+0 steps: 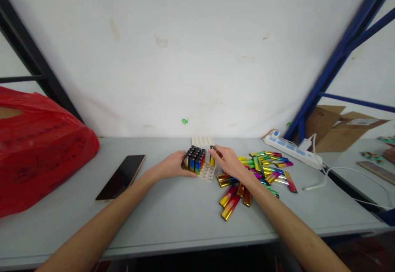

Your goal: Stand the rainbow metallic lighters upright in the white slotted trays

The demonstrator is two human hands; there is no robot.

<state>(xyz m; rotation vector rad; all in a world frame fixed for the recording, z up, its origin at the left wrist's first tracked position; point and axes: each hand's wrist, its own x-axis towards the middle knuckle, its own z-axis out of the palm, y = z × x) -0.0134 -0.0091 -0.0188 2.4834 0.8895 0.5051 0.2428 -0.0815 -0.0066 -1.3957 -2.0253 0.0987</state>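
A white holed tray [208, 173] sits mid-table, its left part filled with upright lighters [195, 157] with black tops and shiny colourful bodies. My left hand [174, 165] is closed around the left side of this tray and its lighters, thumb along the front and fingers behind. In the fingers of my right hand [227, 159] is a single upright lighter [212, 156], yellow with a dark top, over the right part of the tray. Whether its lower end sits in a hole I cannot tell. Loose lighters [230, 208] lie in a pile beneath and beside my right forearm.
Behind the filled tray lies another white holed tray [203, 141] near the wall. A dark-screened phone [121, 177] rests left, beside a large red plastic bag [40, 148]. At the right are a white power strip [291, 150], a white cable [324, 181] and a cardboard box [339, 128].
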